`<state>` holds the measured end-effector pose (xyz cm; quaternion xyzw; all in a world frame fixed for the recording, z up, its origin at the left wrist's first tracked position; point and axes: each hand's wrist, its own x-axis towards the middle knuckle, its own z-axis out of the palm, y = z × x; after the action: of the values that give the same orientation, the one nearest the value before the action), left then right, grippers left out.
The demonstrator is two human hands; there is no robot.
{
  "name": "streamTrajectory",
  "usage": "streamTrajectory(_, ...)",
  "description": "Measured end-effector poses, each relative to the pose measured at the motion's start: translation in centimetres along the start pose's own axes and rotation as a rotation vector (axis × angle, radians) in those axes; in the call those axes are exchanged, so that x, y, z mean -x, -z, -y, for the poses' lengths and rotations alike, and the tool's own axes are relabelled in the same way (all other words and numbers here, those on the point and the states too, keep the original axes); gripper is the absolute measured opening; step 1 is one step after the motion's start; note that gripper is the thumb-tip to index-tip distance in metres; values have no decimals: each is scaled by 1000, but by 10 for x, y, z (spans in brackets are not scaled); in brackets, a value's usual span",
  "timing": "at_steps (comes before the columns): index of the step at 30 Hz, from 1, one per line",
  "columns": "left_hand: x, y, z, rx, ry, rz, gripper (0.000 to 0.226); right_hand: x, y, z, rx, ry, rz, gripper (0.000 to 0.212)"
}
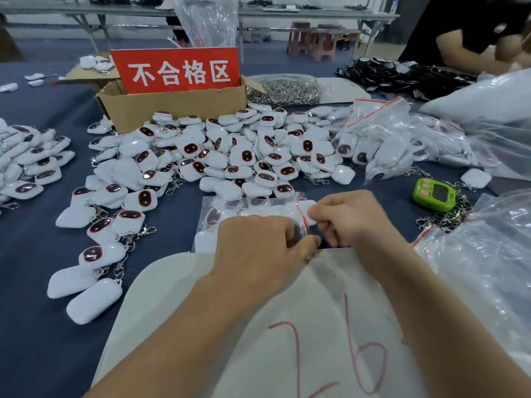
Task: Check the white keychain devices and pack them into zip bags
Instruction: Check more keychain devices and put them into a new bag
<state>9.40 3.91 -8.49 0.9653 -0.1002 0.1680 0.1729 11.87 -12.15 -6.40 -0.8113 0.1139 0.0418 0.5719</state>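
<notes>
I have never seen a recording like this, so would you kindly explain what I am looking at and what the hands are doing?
There is no machine here: a person works with bare hands, and the single picture comes from a camera worn on their head, looking down. The left hand and right hand both pinch the red-striped mouth of a clear zip bag that already holds some devices. On the blue tablecloth lies a heap of loose white keychain devices, behind it a cardboard box with a red sign. To the right are a green timer and filled bags. A white sheet with red writing lies nearest the camera.
</notes>
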Motion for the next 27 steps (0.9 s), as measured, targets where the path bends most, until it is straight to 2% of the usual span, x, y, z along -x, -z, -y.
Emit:
streamTrajectory(3, 1, -1, 1, 17, 19, -33, 50, 6, -10, 6, -51, 56, 140, 35)
streamTrajectory(7, 3, 3, 1, 89, -6, -180, 36, 9, -13, 6, 30, 146, 237, 27)
streamTrajectory(10, 7, 10, 0, 222, -114, -276, 30, 7, -16, 6, 225, 200, 217, 20)
streamTrajectory(12, 8, 11, 0, 243, -191, -290, 29, 6, -18, 8, 404, 233, 205, 28)
streamTrajectory(15, 8, 15, 2, 279, -220, -243, 31, 6, -21, 10, 522, 322, 119, 8)
streamTrajectory(17, 8, 14, 4, 298, -176, -191, 33, 4, -20, 5, 442, 321, 72, 21)
streamTrajectory(19, 8, 13, 7, 345, -85, -166, 39, -2, -15, -1, 312, 307, -7, 17)
streamTrajectory(22, 1, 13, 15, 383, 152, -243, 38, -18, 1, -8, 107, 303, -313, 6)
streamTrajectory(24, -5, 14, 22, 400, 247, -281, 31, -30, 6, -14, 105, 301, -427, 17)
streamTrajectory(25, -7, 15, 24, 415, 277, -280, 36, -36, 4, -18, 119, 315, -418, 25)
streamTrajectory(27, -10, 15, 29, 430, 315, -268, 55, -44, -2, -21, 184, 356, -289, 39)
